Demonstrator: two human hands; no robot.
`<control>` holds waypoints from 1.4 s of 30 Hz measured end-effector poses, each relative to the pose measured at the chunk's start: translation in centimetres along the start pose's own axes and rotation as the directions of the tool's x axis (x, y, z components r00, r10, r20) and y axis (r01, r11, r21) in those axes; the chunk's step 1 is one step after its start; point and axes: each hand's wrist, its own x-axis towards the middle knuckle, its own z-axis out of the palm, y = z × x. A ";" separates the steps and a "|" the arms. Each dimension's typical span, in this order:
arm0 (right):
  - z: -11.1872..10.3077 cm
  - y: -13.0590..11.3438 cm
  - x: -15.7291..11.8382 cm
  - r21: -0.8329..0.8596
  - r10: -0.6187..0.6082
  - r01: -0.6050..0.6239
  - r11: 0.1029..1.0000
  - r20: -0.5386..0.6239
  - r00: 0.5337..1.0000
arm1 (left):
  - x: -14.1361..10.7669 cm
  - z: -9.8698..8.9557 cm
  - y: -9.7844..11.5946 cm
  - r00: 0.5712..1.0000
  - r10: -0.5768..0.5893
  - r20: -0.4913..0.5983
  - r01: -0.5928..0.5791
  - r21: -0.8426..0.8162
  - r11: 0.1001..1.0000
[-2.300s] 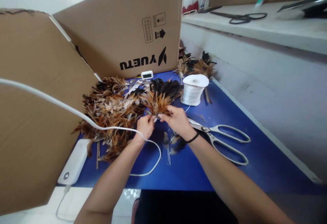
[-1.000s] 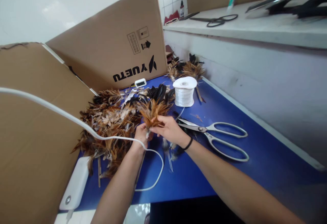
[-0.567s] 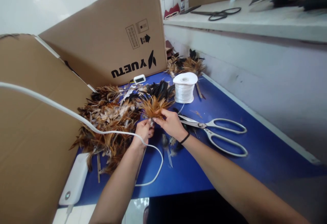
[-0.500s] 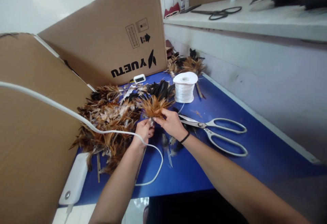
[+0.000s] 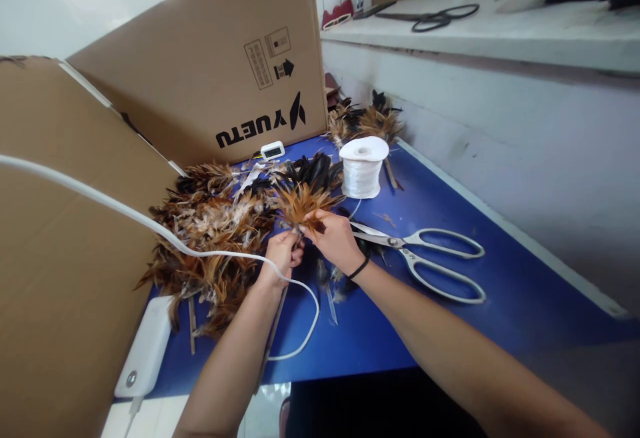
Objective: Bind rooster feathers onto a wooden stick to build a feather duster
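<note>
A bunch of brown and black feathers fans out above my hands. My left hand is closed around its base, where a thin stick runs down beside my forearm. The fingers of my right hand pinch the lower brown feathers just above, close to my left thumb. To the right, large metal scissors lie spread apart, their blade tips partly behind my right hand. Beyond them stands a white spool of clear cord. A heap of brown feathers spreads out on the left.
A white cable crosses in front of my left wrist. A white power bank lies at the table's left edge. Cardboard boxes wall the left and back. Dark scissors rest on the ledge at right. Loose feathers lie below my hands.
My right hand has shifted very slightly at the feathers, its fingers more curled now. My left hand keeps its grip on the base. The whole view has tilted a little.
</note>
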 end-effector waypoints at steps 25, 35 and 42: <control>-0.5 -0.2 -0.1 0.038 0.160 -0.174 0.984 0.238 0.958 | 0.2 -2.8 2.4 0.995 -0.086 0.046 0.096 -0.360 0.928; -0.6 -0.2 0.1 0.242 0.259 -0.346 0.906 0.330 0.908 | 0.1 -2.7 2.6 0.993 -0.101 0.054 0.114 -0.375 0.920; -0.4 0.4 0.3 0.270 0.392 -0.494 0.827 0.354 0.849 | -0.6 -2.4 2.8 0.989 -0.105 0.108 0.138 -0.371 0.918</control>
